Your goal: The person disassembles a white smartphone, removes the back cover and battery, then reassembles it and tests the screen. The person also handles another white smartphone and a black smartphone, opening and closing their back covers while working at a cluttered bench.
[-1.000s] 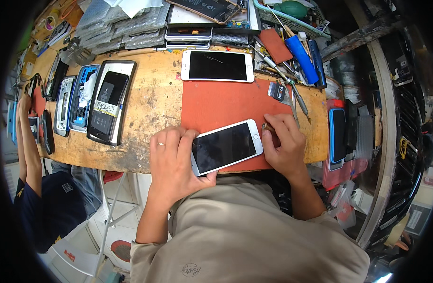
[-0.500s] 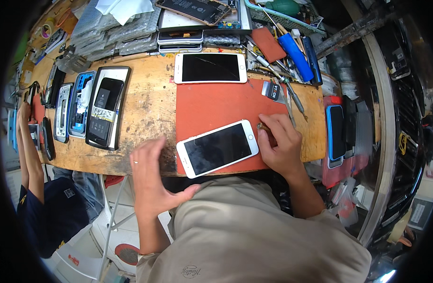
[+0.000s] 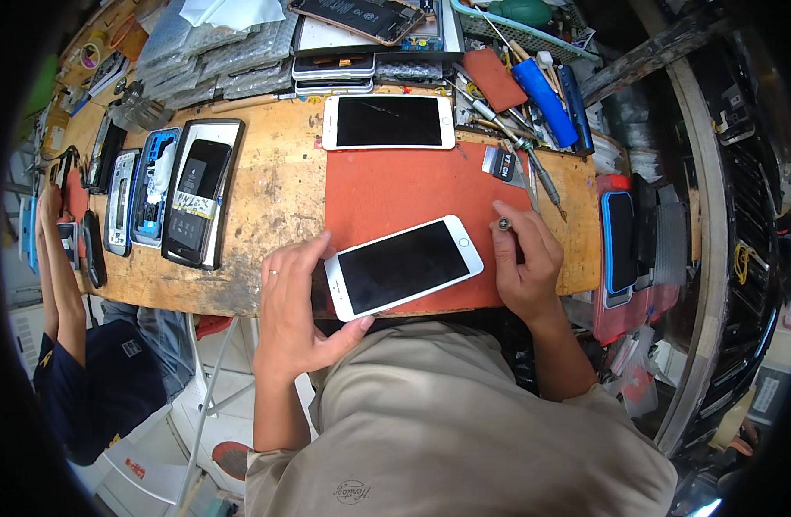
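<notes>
White phone point(image 3: 404, 269) is seen at near edge of red mat point(image 3: 404, 191), long axis rising rightward; left end spanned by nearer left hand point(image 3: 290, 306), hold unclear. Small tool point(image 3: 503, 223) gripped in right hand point(image 3: 530, 258).

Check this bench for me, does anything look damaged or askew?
The far white phone has a pale, uneven line on its dark front, possibly a crack or scratch. The nearer white phone sits askew over the red mat, at a slant to the far one.
</notes>
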